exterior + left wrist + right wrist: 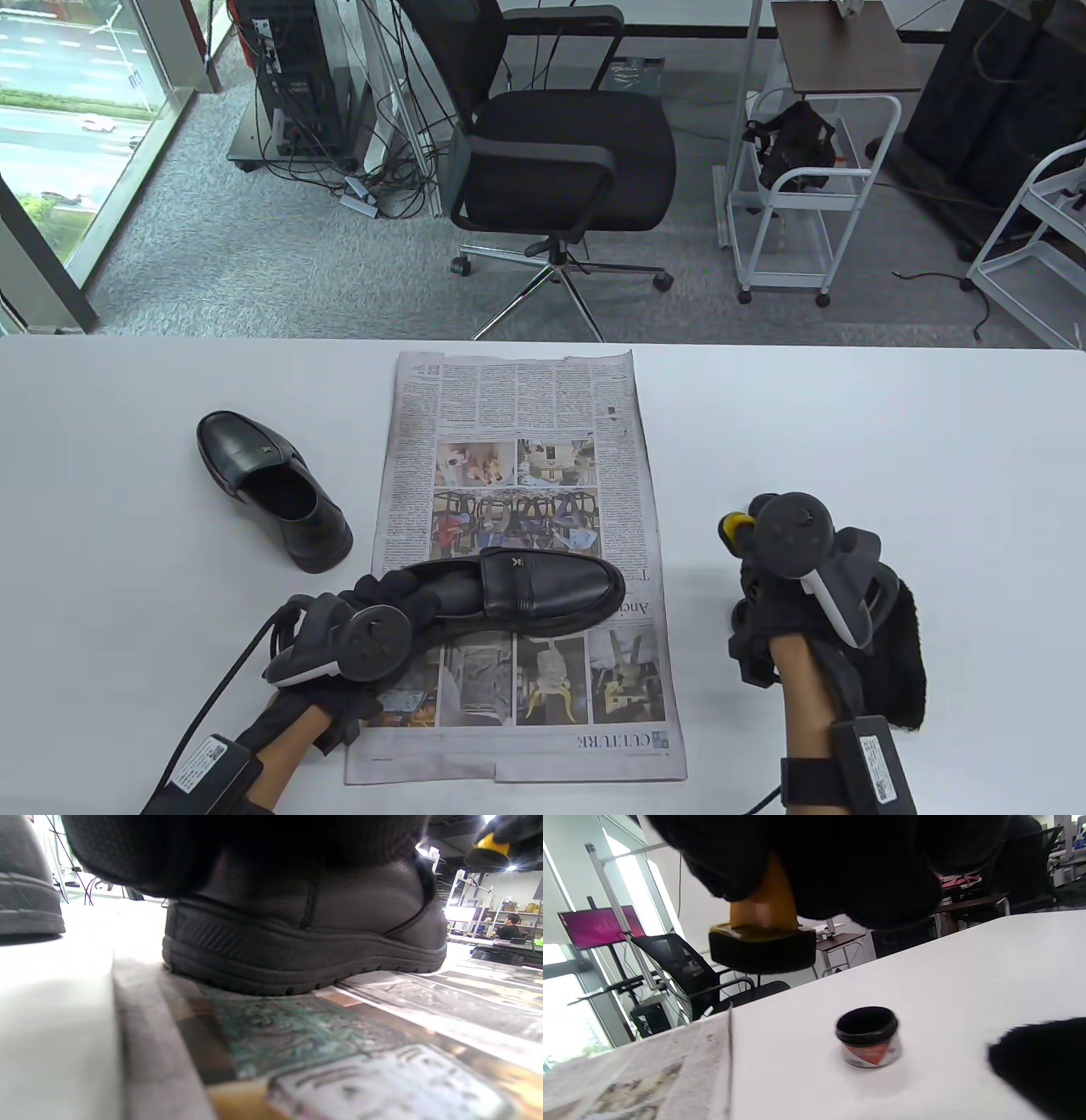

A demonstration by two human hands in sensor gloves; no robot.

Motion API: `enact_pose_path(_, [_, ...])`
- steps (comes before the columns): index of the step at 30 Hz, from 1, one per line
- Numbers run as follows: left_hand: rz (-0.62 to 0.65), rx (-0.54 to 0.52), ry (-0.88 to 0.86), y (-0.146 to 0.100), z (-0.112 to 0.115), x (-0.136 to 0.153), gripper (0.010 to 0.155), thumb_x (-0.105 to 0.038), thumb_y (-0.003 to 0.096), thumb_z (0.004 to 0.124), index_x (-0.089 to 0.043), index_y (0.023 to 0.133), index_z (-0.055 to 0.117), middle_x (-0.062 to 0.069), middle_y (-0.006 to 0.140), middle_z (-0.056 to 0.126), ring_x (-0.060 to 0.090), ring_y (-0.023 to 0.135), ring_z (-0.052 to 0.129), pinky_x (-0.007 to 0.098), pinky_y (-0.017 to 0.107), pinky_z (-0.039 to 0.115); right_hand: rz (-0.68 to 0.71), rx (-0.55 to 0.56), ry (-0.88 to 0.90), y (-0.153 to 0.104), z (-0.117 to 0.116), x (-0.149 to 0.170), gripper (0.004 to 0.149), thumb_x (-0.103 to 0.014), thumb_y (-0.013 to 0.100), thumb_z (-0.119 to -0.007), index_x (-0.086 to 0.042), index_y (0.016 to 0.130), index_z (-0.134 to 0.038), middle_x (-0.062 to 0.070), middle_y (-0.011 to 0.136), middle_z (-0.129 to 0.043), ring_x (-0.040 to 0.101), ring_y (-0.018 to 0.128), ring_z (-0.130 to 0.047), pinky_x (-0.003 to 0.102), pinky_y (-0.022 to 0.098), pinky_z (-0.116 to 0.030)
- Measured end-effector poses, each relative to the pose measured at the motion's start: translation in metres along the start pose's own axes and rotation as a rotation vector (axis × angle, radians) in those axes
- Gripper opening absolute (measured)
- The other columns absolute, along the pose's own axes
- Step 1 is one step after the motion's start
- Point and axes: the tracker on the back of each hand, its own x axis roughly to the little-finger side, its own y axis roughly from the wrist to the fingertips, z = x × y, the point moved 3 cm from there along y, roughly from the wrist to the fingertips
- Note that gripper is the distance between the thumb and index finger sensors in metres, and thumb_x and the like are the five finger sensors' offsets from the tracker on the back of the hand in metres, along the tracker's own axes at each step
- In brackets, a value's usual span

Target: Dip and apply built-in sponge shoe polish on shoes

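Note:
A black loafer (pixel 547 590) lies on the newspaper (pixel 509 407), toe to the right. My left hand (pixel 399 598) grips its heel end, fingers in the opening; the left wrist view shows its heel and sole (pixel 305 938) resting on the paper. My right hand (pixel 751 556) holds a yellow-handled sponge applicator (pixel 734 526), sponge down (pixel 763 948), above the table. An open black polish jar (pixel 868 1037) stands on the table below and beyond the sponge; the table view hides it. A second black loafer (pixel 271 488) sits on the table to the left.
A black fluffy cloth (pixel 904 654) lies by my right wrist and also shows in the right wrist view (pixel 1043 1069). The white table (pixel 891 441) stretches right of the newspaper. An office chair (pixel 560 144) and carts stand beyond the far edge.

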Motion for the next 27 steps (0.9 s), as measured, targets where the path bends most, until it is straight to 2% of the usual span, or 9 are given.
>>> enact_pose_path(6, [0.000,0.000,0.000,0.000,0.000,0.000,0.044,-0.048,0.0593,0.064,-0.023,0.096,0.067,0.005,0.099,0.058,0.049,0.075,0.077,0.063,0.058,0.069,-0.048,-0.066,-0.091,-0.014,-0.035,0.034,0.044,-0.033,0.042,-0.082,-0.016,0.082,-0.081,0.013,0.069,-0.092,0.031,0.048,-0.096,0.061,0.056,-0.073])
enact_pose_path(11, [0.000,0.000,0.000,0.000,0.000,0.000,0.044,-0.048,0.0593,0.064,-0.023,0.096,0.067,0.005,0.099,0.058,0.049,0.075,0.077,0.063,0.058,0.069,-0.028,-0.113,-0.176,-0.022,-0.067,0.036,0.044,-0.034,0.042,-0.082,-0.017,0.082,-0.081,0.012,0.069,-0.092,0.031,0.050,-0.096,0.061,0.057,-0.072])
enact_pose_path(16, [0.000,0.000,0.000,0.000,0.000,0.000,0.044,-0.048,0.0593,0.064,-0.023,0.096,0.067,0.005,0.099,0.058,0.049,0.075,0.077,0.063,0.058,0.069,-0.014,-0.148,-0.254,-0.022,-0.080,0.034,0.045,-0.033,0.042,-0.081,-0.018,0.084,-0.079,0.012,0.072,-0.090,0.032,0.052,-0.095,0.062,0.058,-0.071])
enact_pose_path(19, [-0.003,-0.004,0.003,-0.001,-0.001,0.000,0.045,-0.049,0.0591,0.064,-0.023,0.097,0.067,0.005,0.100,0.059,0.048,0.076,0.078,0.062,0.059,0.070,-0.050,-0.197,-0.190,-0.019,-0.070,0.033,0.058,-0.039,0.042,-0.079,-0.017,0.095,-0.069,0.017,0.085,-0.082,0.037,0.063,-0.090,0.065,0.061,-0.066])
enact_pose_path(23, [0.002,-0.001,0.005,0.000,-0.001,0.001,0.047,-0.049,0.0590,0.064,-0.023,0.099,0.066,0.005,0.101,0.059,0.047,0.077,0.078,0.061,0.059,0.070,-0.025,-0.129,-0.020,-0.020,-0.033,0.013,0.064,-0.042,0.044,-0.077,-0.017,0.101,-0.063,0.023,0.095,-0.074,0.046,0.074,-0.084,0.071,0.062,-0.060])
enact_pose_path(27, [0.012,0.007,0.008,0.000,-0.003,0.001,0.049,-0.049,0.0592,0.064,-0.023,0.100,0.066,0.006,0.101,0.061,0.047,0.076,0.080,0.061,0.059,0.072,0.060,-0.063,0.024,-0.032,-0.006,-0.023,0.070,-0.047,0.045,-0.074,-0.019,0.106,-0.054,0.025,0.104,-0.064,0.053,0.087,-0.072,0.076,0.064,-0.053])
